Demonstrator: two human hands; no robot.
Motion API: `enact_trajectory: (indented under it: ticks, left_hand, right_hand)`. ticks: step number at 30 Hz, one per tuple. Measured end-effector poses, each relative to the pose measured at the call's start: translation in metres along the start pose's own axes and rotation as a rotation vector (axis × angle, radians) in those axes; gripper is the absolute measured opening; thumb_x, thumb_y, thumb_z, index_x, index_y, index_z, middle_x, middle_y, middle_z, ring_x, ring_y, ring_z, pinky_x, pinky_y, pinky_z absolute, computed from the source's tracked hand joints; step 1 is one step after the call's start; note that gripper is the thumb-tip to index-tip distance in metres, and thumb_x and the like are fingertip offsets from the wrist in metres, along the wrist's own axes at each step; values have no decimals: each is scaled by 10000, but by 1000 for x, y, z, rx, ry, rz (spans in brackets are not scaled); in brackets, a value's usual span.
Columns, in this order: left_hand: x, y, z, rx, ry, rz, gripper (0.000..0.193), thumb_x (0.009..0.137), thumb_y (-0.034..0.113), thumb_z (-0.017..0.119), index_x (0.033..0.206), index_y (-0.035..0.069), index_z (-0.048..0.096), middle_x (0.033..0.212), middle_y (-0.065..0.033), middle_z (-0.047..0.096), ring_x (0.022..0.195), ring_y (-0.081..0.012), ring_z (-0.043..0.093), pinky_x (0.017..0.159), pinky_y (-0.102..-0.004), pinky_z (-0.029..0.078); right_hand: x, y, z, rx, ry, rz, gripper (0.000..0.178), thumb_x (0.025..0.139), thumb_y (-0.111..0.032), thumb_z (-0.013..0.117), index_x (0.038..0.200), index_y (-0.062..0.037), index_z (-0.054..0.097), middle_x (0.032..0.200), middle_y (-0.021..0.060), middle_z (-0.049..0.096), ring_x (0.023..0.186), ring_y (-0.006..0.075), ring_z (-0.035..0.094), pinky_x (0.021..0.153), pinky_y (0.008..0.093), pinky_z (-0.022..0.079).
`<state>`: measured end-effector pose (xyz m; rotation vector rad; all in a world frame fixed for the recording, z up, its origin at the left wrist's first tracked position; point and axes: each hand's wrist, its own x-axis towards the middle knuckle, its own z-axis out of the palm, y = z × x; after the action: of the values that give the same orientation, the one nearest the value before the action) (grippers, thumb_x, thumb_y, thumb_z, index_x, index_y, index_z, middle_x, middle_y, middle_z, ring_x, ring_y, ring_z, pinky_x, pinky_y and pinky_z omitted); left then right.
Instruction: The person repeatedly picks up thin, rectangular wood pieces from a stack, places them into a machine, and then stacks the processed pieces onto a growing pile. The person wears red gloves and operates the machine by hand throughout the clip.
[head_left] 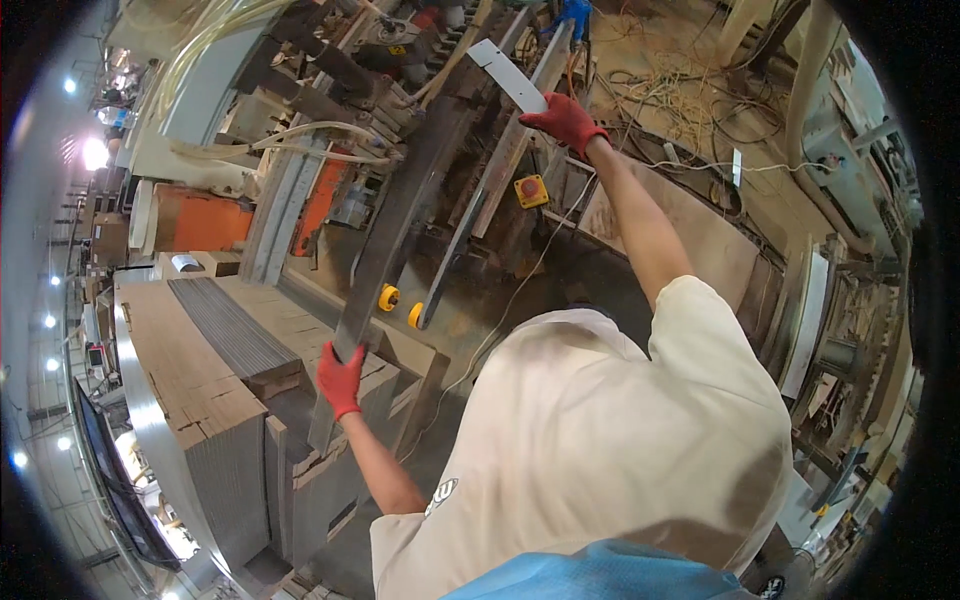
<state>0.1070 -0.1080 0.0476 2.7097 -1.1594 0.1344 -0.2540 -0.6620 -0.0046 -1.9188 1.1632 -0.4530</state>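
My left hand (341, 379), in a red glove, is closed around the lower end of a long dark strip (405, 215), thumb on one side and fingers on the other. The strip slants up and away toward the machine. My right hand (566, 123), also red-gloved, reaches far forward and grips the near end of a flat white strip (508, 76) with small holes or notches. Its fingertips are partly hidden by the glove's back.
Stacked brown and grey boards (215, 350) stand at the left. Two yellow rollers (389, 297) sit by the metal rail (470, 215). A red button on a yellow box (531, 191) is below my right hand. Loose cables (690, 90) lie on the far floor.
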Motion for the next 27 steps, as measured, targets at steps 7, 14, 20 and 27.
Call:
enact_trajectory:
  ticks: [7,14,20,27]
  left_hand:
    - [28,-16,-1,82,10,28,585,855,549,750,1108,30,657,978,-212,704,920,-431,665,770,-503,512]
    - [46,-32,13,44,31,-11,580,839,573,754,1050,45,636,1005,-199,705,971,-437,659,772,-497,504]
    - [61,-48,16,38,41,-3,612,823,599,754,1070,48,650,1024,-199,703,995,-439,652,796,-501,505]
    - [65,-34,5,35,-20,-6,603,815,585,765,1030,36,637,1014,-209,696,980,-438,653,781,-521,500]
  right_hand:
    - [-58,-1,12,888,-98,-170,446,944,-264,763,1247,-6,562,980,75,682,789,150,666,677,320,553]
    - [-101,-49,-9,455,-93,-119,588,1044,-188,598,1578,-188,351,996,112,684,798,199,681,640,365,557]
    - [-88,-60,8,-272,39,-393,685,1019,-173,557,1623,-351,285,791,227,635,661,367,629,644,469,494]
    - [-76,-93,4,-385,-124,-266,725,1029,-179,551,1641,-388,221,682,231,565,567,349,553,621,478,460]
